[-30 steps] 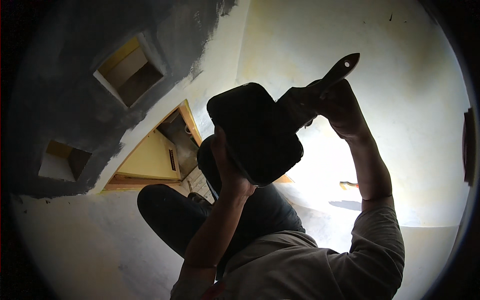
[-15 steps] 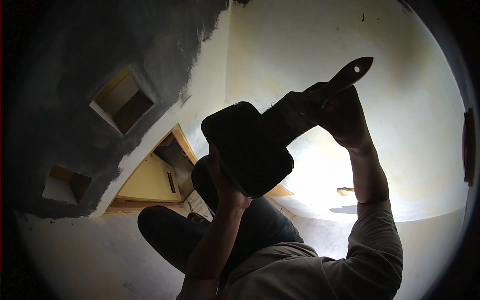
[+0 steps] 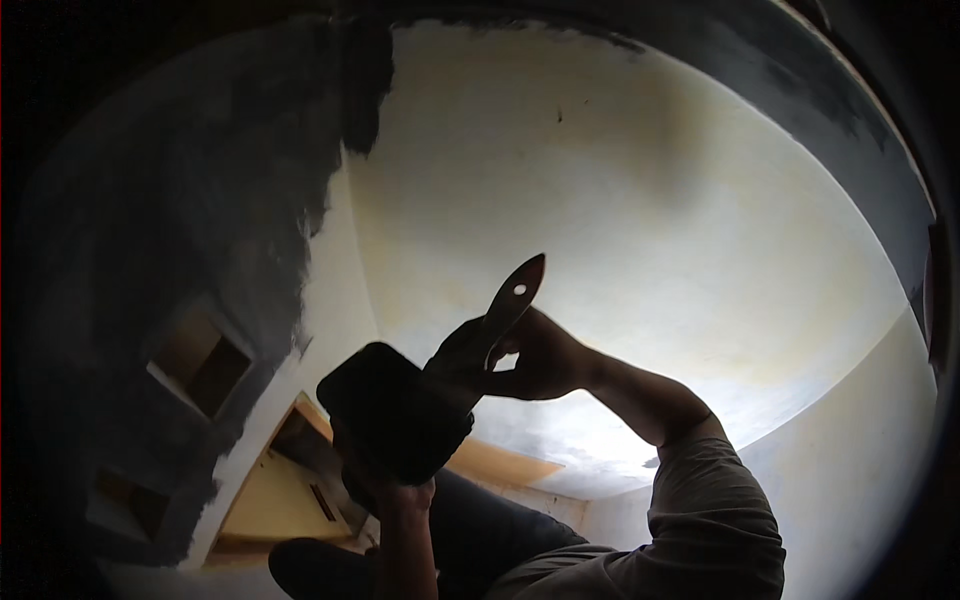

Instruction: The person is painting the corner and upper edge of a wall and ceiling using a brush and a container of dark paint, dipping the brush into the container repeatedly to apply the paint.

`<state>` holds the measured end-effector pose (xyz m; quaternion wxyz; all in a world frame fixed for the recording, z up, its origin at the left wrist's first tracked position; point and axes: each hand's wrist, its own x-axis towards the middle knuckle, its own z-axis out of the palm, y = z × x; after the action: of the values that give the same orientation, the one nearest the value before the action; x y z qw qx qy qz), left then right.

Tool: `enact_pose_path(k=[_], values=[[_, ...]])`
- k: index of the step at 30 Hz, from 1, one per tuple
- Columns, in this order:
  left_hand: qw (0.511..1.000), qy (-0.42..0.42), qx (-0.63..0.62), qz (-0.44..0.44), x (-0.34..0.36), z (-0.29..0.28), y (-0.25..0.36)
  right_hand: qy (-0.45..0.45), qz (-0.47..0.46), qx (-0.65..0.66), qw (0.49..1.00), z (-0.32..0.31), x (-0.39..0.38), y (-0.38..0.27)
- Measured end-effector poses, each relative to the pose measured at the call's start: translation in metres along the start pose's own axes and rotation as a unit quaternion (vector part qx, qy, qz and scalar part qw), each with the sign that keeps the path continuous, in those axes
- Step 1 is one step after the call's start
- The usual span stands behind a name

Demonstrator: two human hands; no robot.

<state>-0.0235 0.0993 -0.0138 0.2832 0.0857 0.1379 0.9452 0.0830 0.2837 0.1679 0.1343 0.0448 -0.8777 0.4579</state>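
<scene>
My left hand (image 3: 405, 492) is wrapped round the lower side of a dark, round-cornered rectangular tub (image 3: 390, 415), which shows almost as a silhouette. Its contents are too dark to make out. A wide paintbrush (image 3: 508, 305) is gripped in my right hand (image 3: 545, 358), its handle with the hanging hole pointing up and right. The brush's broad head overlaps the tub's right edge. Whether the bristles dip inside or touch the rim, I cannot tell.
A dark-painted wall (image 3: 180, 240) with two recessed niches (image 3: 205, 365) is on the left. Its ragged paint edge meets a pale wall (image 3: 600, 210). Dark paint also runs along the top right band (image 3: 800, 95). Below left is a yellowish door (image 3: 280, 500), near my bent legs.
The view has tilted upward, showing more of the top band. Tub and brush now appear lower and farther left, and the brush's head overlaps the tub at a steeper handle angle.
</scene>
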Motion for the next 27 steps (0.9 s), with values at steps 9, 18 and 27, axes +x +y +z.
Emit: enact_pose_path(k=[9,18,27], values=[[0.999,0.02,0.03,-0.013,0.001,-0.032,-0.019,0.146,-0.075,-0.034,0.986,0.015,-0.028,0.009],[0.995,-0.035,0.085,0.034,-0.006,0.047,0.006,0.375,-0.062,0.234,0.895,0.064,-0.038,0.025],[0.999,0.002,0.021,-0.037,-0.018,0.047,0.021,0.306,0.023,0.005,0.952,0.064,-0.043,0.037]])
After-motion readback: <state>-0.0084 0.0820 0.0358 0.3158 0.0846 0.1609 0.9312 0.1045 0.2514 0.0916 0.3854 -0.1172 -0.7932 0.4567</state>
